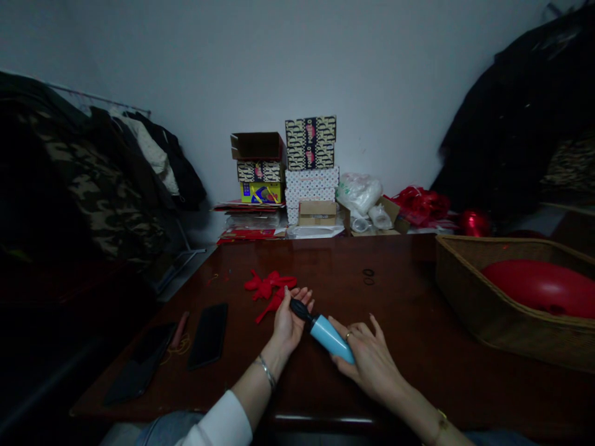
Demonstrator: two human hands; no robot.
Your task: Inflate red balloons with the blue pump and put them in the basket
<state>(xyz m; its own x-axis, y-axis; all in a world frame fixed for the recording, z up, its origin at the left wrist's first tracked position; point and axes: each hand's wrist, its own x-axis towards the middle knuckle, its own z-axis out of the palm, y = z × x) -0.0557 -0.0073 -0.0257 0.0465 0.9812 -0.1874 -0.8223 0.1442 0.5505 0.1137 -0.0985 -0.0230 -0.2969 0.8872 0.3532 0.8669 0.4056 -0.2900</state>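
My right hand (367, 356) is closed around a light blue balloon hand pump (331, 337), which slants up to the left. The pump's black end (301, 309) lies over the palm of my left hand (290, 319). That hand is turned palm up with its fingers apart; whether it presses on the black end cannot be made out. Just beyond it, several limp red balloons (269, 285) lie in a heap on the dark wooden table (400, 334).
Two dark phone-like slabs, one (208, 334) nearer me, lie at left beside a pinkish stick (180, 330) and rubber bands. Two dark rings (368, 272) are farther back. At right stands a wicker basket (469, 297) holding an inflated red balloon (539, 285). Stacked boxes (311, 186) line the wall.
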